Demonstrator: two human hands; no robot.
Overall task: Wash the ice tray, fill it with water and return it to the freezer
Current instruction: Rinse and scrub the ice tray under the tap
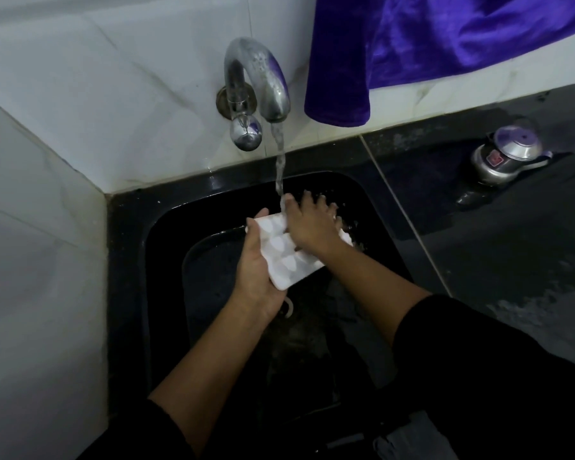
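Water (pixel 279 161) runs down from the tap (pixel 256 78) and lands right by the fingers of the right hand (pixel 307 227). That hand lies flat on the ice tray (pixel 286 257). Its fingers are straight and spread wide, and the tips reach past the far edge of the tray. It holds nothing. It looks like it is rubbing the little cups. The left hand (pixel 256 263) grips the tray by its left side, with the thumb on the edge. The other fingers are curled under the tray, where I cannot see them. So the white tray sits between the two hands, above the black sink (pixel 166 234). It seems tipped a bit, with its cups facing up.

I think this is the washing part. Filling the tray and taking it to the freezer are not done yet.

To wash it well, the spread fingers should go into each cup, one by one. That means the cups close to the left thumb too, which are out of the water now. The left fingers should hold tight, because a wet tray is slippery and could drop into the sink. Tipping the tray lets dirty water run off the low end. Sliding it under the tap lets water hit every row.

Far off to the right of the fingers, a small metal pot (pixel 508 154) stands on the wet counter (pixel 512 260). A purple cloth (pixel 429 44) hangs above it.
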